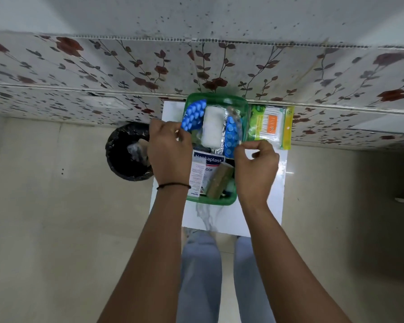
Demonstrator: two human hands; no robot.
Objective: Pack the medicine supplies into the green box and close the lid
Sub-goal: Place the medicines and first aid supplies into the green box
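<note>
We keep the green box (211, 201) at the small table's (261, 206) far edge. Left hand (169, 152) pinches a light, bendy blue blister strip (193, 117); right hand (254, 167) half-curled, holding nothing visible.

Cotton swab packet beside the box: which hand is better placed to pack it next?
Right hand, probably: the cotton swab packet lies just beyond it, right of the green box; the left hand is across the box.

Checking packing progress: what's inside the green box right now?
Inside the green box: two blue pill strips, a white gauze roll, a Hansaplast carton and a brown roll. Lower layers and the hands' side are covered.
</note>
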